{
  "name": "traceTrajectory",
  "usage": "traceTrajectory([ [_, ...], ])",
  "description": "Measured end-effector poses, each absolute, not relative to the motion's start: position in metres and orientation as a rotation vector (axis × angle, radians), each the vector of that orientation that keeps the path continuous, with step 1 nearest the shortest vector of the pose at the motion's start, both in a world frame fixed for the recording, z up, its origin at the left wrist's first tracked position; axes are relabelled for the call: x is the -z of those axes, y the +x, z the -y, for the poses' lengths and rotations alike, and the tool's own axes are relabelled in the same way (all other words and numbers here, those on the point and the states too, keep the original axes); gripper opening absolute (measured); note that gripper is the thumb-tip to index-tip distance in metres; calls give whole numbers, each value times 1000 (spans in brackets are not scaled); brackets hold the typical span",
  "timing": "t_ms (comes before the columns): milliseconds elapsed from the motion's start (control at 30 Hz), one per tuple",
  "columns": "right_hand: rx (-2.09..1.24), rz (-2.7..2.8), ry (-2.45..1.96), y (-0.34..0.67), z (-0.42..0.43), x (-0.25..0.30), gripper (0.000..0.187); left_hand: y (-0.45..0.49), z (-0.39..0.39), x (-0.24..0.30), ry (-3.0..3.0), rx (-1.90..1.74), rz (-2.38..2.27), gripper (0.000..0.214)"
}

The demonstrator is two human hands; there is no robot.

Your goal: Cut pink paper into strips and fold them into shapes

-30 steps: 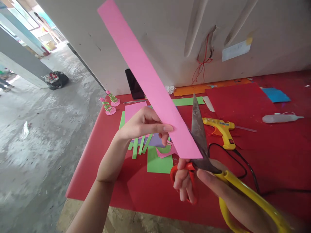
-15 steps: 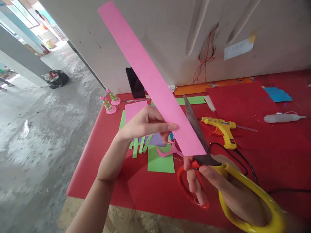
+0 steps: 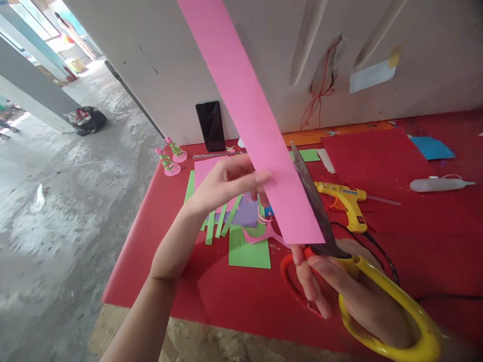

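Note:
A long pink paper strip [image 3: 249, 110] slants upward past the top of the view, pinched between thumb and fingers of my left hand [image 3: 230, 186]. My right hand [image 3: 362, 296] grips a pair of scissors [image 3: 315, 201] with one yellow and one red handle loop. Its dark blades lie along the right edge of the strip, near the lower end. Beneath my left hand lie several narrow green paper strips [image 3: 210, 229], a purple paper [image 3: 245, 213] and a green paper rectangle [image 3: 249, 251]. Curled pink scraps [image 3: 266, 232] rest on the green rectangle.
A yellow glue gun [image 3: 349, 201] with a black cord lies right of the scissors, beyond it a white bottle [image 3: 437, 184]. A phone [image 3: 210, 125] leans on the grey panel. Two small pink-and-green paper figures [image 3: 169, 163] stand at the red table's [image 3: 151, 271] far left corner.
The pink strip has tipped more upright, its upper end moving right and out of view. My left fingers have shifted up slightly. The scissors have moved a little to the right.

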State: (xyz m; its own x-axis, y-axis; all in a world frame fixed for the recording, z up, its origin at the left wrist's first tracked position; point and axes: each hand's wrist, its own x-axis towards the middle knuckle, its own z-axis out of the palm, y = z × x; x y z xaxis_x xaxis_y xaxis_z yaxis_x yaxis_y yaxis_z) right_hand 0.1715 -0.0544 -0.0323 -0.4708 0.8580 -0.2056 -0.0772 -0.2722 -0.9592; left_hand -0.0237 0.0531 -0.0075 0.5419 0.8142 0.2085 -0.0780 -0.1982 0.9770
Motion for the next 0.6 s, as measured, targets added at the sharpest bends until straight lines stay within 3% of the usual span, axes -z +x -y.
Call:
traceTrajectory([
  [167, -1833, 1243, -983, 167, 52, 29, 46, -26, -56, 9, 1481, -1120, -689, 31],
  [600, -1868, 1258, -1073, 166, 47, 23, 48, -26, -57, 5, 1491, -1096, -699, 33],
])
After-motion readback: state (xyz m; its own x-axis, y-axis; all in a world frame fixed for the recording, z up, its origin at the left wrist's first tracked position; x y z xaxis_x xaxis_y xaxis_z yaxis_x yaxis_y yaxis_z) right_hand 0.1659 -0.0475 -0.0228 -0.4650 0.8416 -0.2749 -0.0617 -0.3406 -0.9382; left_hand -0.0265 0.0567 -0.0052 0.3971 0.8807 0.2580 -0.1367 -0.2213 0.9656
